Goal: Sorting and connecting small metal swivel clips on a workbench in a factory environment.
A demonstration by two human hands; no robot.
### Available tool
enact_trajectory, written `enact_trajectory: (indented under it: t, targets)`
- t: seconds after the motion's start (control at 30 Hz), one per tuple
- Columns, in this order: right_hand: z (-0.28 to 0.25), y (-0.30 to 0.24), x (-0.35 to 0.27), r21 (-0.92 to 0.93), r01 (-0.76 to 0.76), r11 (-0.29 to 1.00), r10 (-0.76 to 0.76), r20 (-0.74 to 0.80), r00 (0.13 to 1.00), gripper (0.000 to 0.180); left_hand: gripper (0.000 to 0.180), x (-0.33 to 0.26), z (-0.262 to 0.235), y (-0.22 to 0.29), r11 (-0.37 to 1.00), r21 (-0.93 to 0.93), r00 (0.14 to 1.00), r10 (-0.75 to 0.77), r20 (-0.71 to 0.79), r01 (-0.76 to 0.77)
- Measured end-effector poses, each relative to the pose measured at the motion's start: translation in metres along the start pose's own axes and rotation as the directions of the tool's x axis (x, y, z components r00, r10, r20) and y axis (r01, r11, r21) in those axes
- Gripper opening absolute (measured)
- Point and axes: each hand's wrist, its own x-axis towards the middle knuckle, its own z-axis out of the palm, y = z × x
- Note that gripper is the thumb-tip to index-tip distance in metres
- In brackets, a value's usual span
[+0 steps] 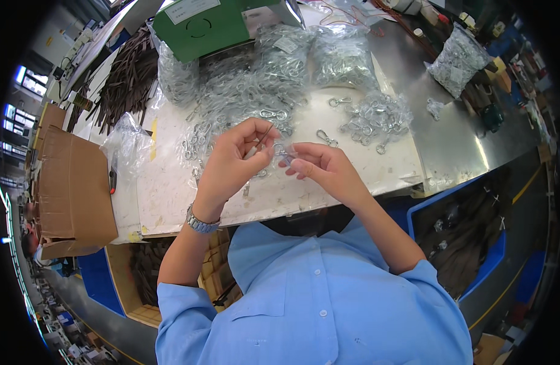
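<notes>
Clear plastic [281,148] glints between our hands over the pale desk [164,198], a metal ring showing at it; whether the ring sits inside, we cannot tell. Our left hand [240,152] pinches a thin dark item [265,134] of unclear kind, while our right hand [325,168] has thumb and fingers closed on the plastic, the two hands nearly meeting. We judge this one piece to be midway through handling. Just beyond, a loose metal clasp [326,139] lies near a small heap of clasps [377,118] on the right; a larger pile of clasps in plastic [234,91] spreads behind the left hand. Much appears done or waiting, but we cannot say which heap is which. Farther out, a stuffed clear bag [344,58] stands near a green box [201,33], whose white label [192,8] bears print too small for us to read.
</notes>
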Motion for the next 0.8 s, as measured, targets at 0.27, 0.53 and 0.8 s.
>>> enact_trajectory:
  t: [0.27,0.53,0.8]
  targets:
    - [-0.008,-0.002,-0.017,0.071,-0.276,0.959,0.263,0.150,0.953,0.025,0.014,-0.007,0.028,-0.013,0.989,-0.051,0.990,-0.138,0.023,0.139]
    - [-0.019,0.015,-0.014,0.313,-0.212,0.926,0.184,0.119,0.976,0.019,0.016,-0.014,0.037,-0.021,0.995,-0.082,0.998,-0.061,-0.016,0.060]
    - [-0.035,-0.013,-0.025,0.139,-0.291,0.947,0.255,0.230,0.939,0.019,0.016,-0.025,0.045,-0.027,1.000,-0.011,0.992,-0.016,-0.125,0.015]
